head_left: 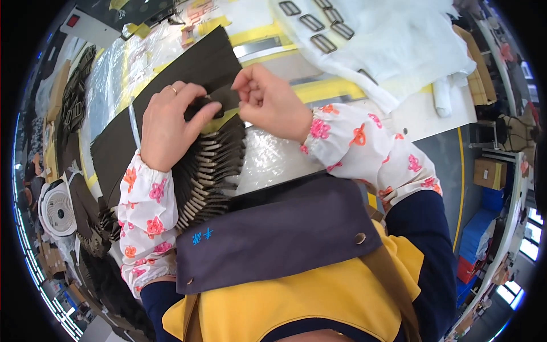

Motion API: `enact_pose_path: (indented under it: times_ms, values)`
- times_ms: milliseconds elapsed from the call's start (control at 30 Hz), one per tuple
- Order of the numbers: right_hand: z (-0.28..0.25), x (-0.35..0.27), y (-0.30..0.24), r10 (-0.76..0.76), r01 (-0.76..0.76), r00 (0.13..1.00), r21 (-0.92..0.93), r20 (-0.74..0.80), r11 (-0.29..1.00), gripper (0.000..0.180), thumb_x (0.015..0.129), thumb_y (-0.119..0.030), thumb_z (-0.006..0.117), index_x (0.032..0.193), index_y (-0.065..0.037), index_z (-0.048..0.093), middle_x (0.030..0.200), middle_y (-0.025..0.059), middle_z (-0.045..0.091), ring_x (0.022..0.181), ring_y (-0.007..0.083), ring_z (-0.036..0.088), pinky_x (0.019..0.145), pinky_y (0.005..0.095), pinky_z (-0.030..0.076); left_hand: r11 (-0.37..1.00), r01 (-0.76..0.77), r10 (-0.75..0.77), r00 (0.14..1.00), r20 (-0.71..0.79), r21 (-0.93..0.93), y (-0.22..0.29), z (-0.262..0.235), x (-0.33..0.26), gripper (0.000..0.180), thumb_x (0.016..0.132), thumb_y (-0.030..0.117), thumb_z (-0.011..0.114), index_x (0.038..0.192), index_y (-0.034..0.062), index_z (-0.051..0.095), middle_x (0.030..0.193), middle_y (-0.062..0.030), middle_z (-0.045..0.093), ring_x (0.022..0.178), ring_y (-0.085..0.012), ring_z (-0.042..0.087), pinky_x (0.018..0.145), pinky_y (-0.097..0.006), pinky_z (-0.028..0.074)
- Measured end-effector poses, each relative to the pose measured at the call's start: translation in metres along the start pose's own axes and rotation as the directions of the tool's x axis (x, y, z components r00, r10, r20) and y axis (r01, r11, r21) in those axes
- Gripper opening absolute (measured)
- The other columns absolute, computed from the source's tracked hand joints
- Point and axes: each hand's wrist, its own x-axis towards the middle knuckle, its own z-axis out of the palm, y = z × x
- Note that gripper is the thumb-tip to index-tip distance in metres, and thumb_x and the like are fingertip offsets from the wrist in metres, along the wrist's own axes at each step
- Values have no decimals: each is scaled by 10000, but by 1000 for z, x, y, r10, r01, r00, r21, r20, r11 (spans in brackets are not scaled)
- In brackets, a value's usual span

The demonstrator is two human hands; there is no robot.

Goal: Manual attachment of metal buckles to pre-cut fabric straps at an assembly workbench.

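My left hand [174, 121] is curled over a dark piece [200, 107] partly hidden beneath its fingers, with the thumb pointing right. What it grips cannot be made out clearly. Close by on the right, my right hand [272, 104] has its fingers bent in and thumb against them; anything in that pinch is too small to see. Below both hands fans a long row of dark strips [213, 162] with pale folded ends, running down toward my apron. Under and behind the left hand lies a large dark brown fabric panel [194, 65].
Several rectangular slider buckles [323, 43] lie on white cloth [393, 57] at the back right. Clear plastic sheeting [273, 157] and yellow tape [330, 90] cover the worktable. A white fan [58, 211] stands left; shelving with a cardboard box [490, 173] is at right.
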Motion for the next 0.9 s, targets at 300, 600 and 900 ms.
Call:
enact_pose_path:
  times_ms: [300,600,900]
  values:
    - [-9,25,-6,-2,88,964,-313,265,946,168,751,-89,621,846,-17,502,632,53,543,560,106,499,507,250,400,968,119,-119,993,12,-219,11,13,-2,226,689,165,675,775,3,542,802,-100,505,661,-280,548,568,-346,434]
    - [-11,3,-10,-155,246,944,-310,291,918,145,760,-88,612,773,-22,484,620,124,540,542,256,534,501,322,405,966,173,-140,975,175,-192,8,0,-15,126,682,96,597,770,8,575,693,-116,530,660,-297,531,584,-360,406]
    - [-150,20,-24,-123,-89,986,-977,-114,194,187,758,-199,623,802,-31,553,710,105,592,670,240,583,594,335,451,977,-191,172,967,186,92,15,-9,-15,119,754,184,619,760,68,645,611,-97,570,586,-281,513,642,-352,395]
